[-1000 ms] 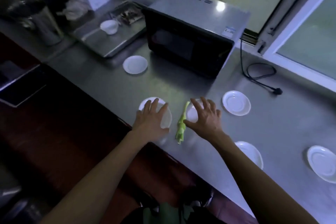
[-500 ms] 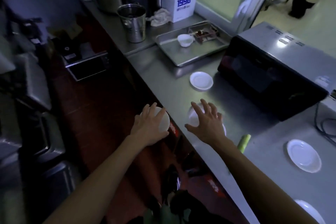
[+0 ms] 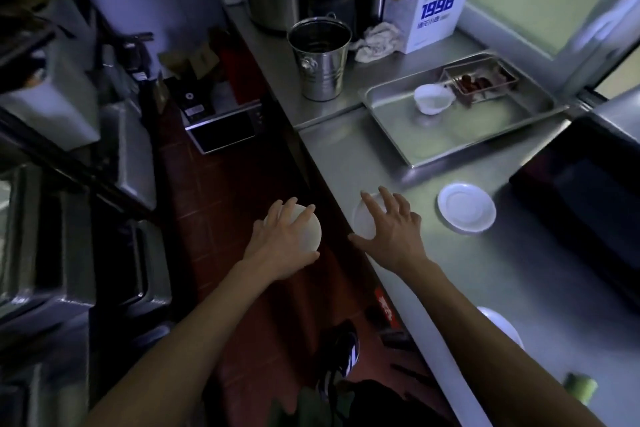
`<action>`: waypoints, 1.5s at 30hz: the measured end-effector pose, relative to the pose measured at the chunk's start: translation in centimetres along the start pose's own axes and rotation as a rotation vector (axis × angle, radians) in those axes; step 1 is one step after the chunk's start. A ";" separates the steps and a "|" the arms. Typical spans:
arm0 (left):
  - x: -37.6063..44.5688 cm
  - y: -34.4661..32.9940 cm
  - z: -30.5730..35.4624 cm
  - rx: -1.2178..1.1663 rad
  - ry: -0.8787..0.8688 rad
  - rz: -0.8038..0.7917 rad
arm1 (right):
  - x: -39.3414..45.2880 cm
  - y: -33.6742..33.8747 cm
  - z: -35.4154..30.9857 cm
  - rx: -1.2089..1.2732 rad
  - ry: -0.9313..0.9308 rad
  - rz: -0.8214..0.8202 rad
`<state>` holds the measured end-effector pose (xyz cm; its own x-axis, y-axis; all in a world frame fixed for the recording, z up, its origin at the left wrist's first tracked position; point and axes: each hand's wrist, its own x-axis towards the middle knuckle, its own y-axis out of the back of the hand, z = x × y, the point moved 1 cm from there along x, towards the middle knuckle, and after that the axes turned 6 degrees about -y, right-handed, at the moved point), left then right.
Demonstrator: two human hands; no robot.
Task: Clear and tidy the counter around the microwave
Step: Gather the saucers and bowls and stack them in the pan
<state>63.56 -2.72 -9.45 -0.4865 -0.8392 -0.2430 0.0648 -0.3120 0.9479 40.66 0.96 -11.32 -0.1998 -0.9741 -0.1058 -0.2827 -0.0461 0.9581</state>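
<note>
My left hand (image 3: 282,243) grips a white saucer (image 3: 310,230) from above and holds it out past the counter edge, over the red floor. Over the steel counter (image 3: 346,163), close to its front edge, my right hand (image 3: 393,230) grips a second white saucer (image 3: 362,218), fingers spread across its top. A third saucer (image 3: 465,206) lies on the counter just left of the black microwave (image 3: 585,208). At the lower right, another saucer (image 3: 504,324) and a green vegetable piece (image 3: 580,386) peek out beside my right forearm.
A steel tray (image 3: 450,140) behind the saucers holds a small white bowl (image 3: 433,99) and a wire rack with dark food. Farther back stand a steel bucket (image 3: 320,59), a crumpled cloth (image 3: 377,40) and a white "1996" box (image 3: 434,17). Low appliances line the aisle on the left.
Both hands lifted saucers off the counter and carried them left as my view swung left along it. The left saucer left the counter; the vegetable slid toward the lower right.
</note>
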 end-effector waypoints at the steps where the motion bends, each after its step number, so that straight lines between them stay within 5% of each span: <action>1: 1.2 0.5 -0.5 0.003 0.005 0.008 | 1.2 0.0 -0.1 0.005 0.005 0.001; 19: 20.2 6.5 -6.6 -0.090 -0.138 0.020 | 18.0 2.5 -2.6 -0.070 -0.109 0.044; 28: 31.5 10.9 -10.5 -0.092 -0.343 -0.003 | 23.3 3.2 -5.2 -0.042 -0.390 0.099; 45: 44.1 10.6 -0.6 -0.005 -0.719 -0.117 | 24.0 4.8 2.4 0.109 -0.753 0.225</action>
<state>43.28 -43.34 -10.23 -0.9426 -0.3006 -0.1453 -0.0193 -0.3853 0.9226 32.26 -22.13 -9.87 -0.8328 -0.5442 -0.1013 -0.2423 0.1939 0.9506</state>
